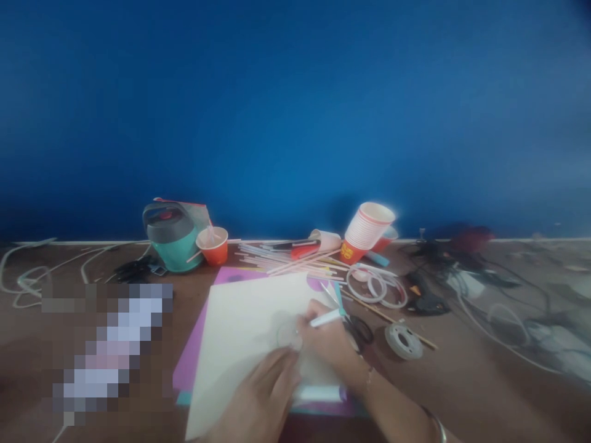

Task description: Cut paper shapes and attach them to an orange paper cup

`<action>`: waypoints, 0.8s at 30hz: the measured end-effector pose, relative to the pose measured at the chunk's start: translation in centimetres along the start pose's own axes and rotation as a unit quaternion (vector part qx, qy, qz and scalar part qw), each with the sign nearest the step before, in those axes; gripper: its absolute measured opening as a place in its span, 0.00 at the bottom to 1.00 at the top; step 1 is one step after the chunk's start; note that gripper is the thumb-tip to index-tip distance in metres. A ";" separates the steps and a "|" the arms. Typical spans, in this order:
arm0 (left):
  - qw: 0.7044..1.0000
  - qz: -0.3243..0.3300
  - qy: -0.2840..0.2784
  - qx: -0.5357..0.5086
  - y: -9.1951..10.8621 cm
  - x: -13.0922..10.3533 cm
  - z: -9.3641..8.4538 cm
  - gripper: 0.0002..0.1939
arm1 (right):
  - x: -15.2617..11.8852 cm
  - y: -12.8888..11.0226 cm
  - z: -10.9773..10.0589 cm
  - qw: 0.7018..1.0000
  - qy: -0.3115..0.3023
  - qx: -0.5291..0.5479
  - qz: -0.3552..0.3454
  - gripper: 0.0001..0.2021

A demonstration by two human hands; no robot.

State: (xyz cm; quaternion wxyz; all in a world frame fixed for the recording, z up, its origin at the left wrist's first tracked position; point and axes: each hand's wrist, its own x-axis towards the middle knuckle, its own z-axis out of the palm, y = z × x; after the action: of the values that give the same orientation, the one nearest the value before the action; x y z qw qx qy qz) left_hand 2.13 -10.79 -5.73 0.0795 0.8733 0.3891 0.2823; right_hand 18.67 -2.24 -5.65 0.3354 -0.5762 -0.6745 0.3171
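My right hand (323, 335) is closed around a white marker (325, 318) with a teal end, its tip over the white paper (231, 326). Close beside it, my left hand (265, 391) rests on the sheet, fingers together at the edge of a small round clear piece (290, 334), which is blurred and partly covered. Under the white paper lie purple sheets (187, 363). A second white marker (318, 394) with a purple cap lies below my right wrist. Scissors (362, 330) with dark handles lie just right of the paper.
Paper straws (295, 261) lie behind the paper. A stack of paper cups (367, 231), an orange cup (213, 246) and a teal jug (173, 240) stand near the blue wall. Tape rings (367, 284), a white spool (404, 341), a glue gun (427, 299) and cables are at right.
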 end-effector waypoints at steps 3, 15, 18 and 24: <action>1.000 -0.006 -0.008 0.016 -0.1 -0.1 -0.1 0.20 | 0.0 -0.1 0.0 1.000 -0.009 0.006 0.013 0.10; 0.999 -0.020 -0.032 0.004 -0.1 -0.2 0.0 0.24 | -0.1 -0.2 -0.1 1.000 -0.013 0.007 0.012 0.11; 0.999 -0.019 -0.030 -0.004 -0.2 -0.1 0.0 0.23 | -0.1 -0.3 -0.2 1.000 -0.016 0.012 0.011 0.11; 0.999 -0.033 -0.025 -0.015 -0.2 -0.2 0.0 0.22 | -0.1 -0.1 -0.2 1.000 -0.014 0.015 0.004 0.12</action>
State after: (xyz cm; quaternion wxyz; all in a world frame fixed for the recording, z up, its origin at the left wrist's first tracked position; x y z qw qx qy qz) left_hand 1.89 -10.74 -5.85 0.1112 0.8655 0.4114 0.2632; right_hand 18.79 -2.35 -5.46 0.3335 -0.5691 -0.6720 0.3366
